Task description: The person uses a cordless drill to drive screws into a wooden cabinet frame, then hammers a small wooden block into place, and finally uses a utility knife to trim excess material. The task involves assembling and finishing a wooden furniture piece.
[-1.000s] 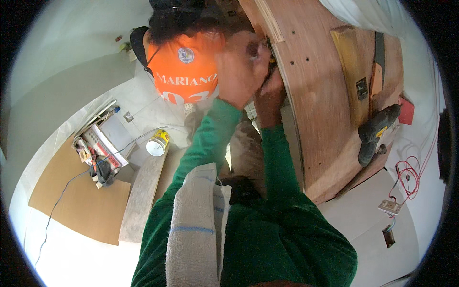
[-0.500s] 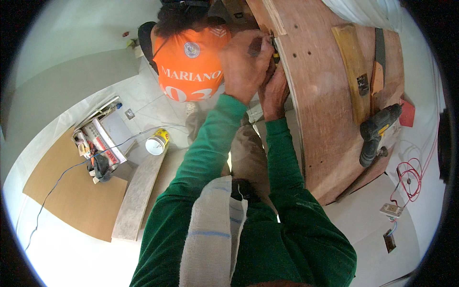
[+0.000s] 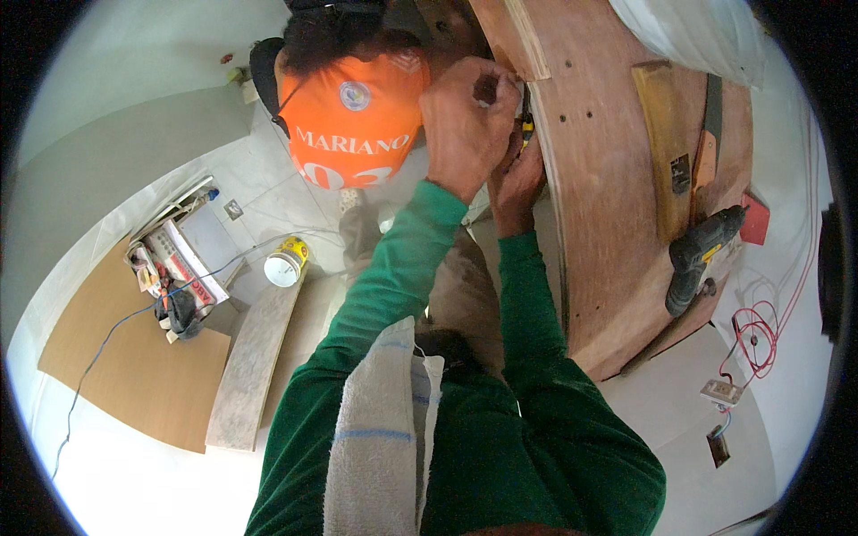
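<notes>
At the left edge of the plywood panel [image 3: 617,232], both my hands work close together. My left hand [image 3: 465,125] is closed in a pinch against the edge; whatever its fingers grip is hidden. Just below and to the right, my right hand [image 3: 518,183] is curled round a small yellow and black tool [image 3: 528,130], only partly visible beside the edge, its kind unclear. A narrower wooden strip [image 3: 514,40] lies on the panel's far left corner, above my hands. On the panel's right side lie a yellowish wood piece [image 3: 660,147], a handsaw [image 3: 708,152] and a dark cordless drill [image 3: 702,255].
A co-worker in an orange shirt [image 3: 353,116] crouches just left of my hands. On the floor at left are a yellow-and-white bucket [image 3: 286,261], a box of tools [image 3: 183,277], boards [image 3: 255,375] and a blue cord [image 3: 116,326]. Red wires [image 3: 760,339] hang at right.
My hands stay at the panel's edge, and the left one has shifted slightly. The yellow and black tool shows a little lower. The whole view has shifted slightly.
</notes>
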A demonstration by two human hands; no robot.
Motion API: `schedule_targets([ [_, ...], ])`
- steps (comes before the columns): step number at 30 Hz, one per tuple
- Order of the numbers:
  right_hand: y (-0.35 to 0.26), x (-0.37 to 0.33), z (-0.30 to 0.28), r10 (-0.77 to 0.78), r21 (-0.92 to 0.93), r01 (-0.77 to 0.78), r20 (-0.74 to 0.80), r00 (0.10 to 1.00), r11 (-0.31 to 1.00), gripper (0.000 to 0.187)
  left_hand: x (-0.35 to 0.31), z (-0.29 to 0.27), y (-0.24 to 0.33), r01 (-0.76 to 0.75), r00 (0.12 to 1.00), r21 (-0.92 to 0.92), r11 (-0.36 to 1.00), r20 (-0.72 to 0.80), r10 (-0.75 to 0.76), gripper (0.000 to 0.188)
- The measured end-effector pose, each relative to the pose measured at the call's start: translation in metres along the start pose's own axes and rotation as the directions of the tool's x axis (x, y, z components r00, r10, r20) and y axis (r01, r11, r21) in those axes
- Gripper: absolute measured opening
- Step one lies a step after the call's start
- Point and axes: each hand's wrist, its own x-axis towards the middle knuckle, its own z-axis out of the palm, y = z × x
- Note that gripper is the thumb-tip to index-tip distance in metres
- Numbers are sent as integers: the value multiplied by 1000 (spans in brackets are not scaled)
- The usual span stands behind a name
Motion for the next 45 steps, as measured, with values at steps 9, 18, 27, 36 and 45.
schedule_targets([
  [9,-3,0,-2,-155,-20,154,-21,988,988,81,-2,1,-1,-23,999,11,1000,-27,23,16],
  [18,-10,2,-5,-162,-22,162,-11,987,987,89,-3,3,-3,-15,999,-40,999,-32,14,11],
  [27,5,-2,-2,-171,-113,172,23,985,979,82,-1,5,-7,-13,999,-49,999,-43,11,11],
  [36,-4,2,-4,-166,-147,169,30,986,975,79,0,8,-7,18,998,-75,997,-65,-23,13],
  [45,-6,6,-1,-135,-3,135,-14,991,991,49,9,11,-13,158,986,-139,978,-35,-165,19],
])
